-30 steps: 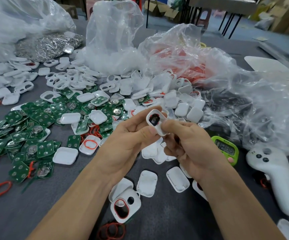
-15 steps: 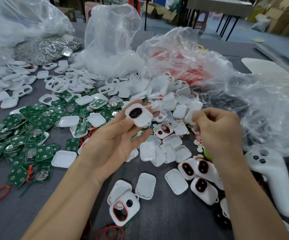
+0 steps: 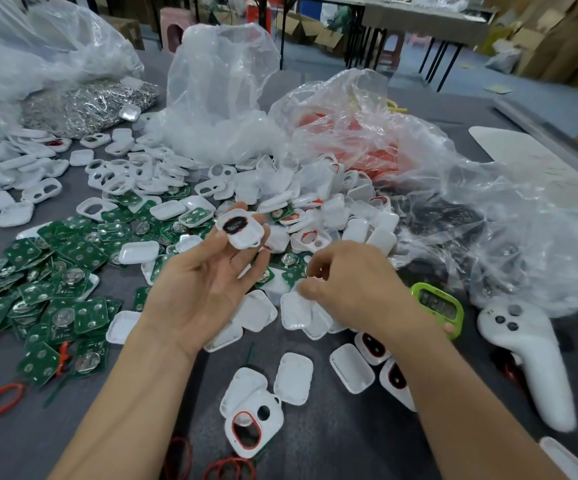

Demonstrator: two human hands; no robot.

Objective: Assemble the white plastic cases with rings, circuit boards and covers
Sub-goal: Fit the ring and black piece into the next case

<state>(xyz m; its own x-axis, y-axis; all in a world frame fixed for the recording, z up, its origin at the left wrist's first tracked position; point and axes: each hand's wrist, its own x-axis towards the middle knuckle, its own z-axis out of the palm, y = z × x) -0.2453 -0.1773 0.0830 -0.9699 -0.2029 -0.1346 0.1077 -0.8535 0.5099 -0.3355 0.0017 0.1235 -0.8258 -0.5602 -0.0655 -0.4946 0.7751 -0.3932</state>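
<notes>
White case (image 3: 240, 230) is pinched in the left grip (image 3: 207, 289) above the middle of the bench (image 3: 332, 441), long axis lying left-right. Circuit boards (image 3: 287, 263) lie just beyond the right grip (image 3: 353, 285), the nearer one; whether its curled fingers hold anything cannot be told.

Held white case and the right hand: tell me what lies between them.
Head view: loose white cases and green circuit boards lie between the held case and the right hand.
</notes>
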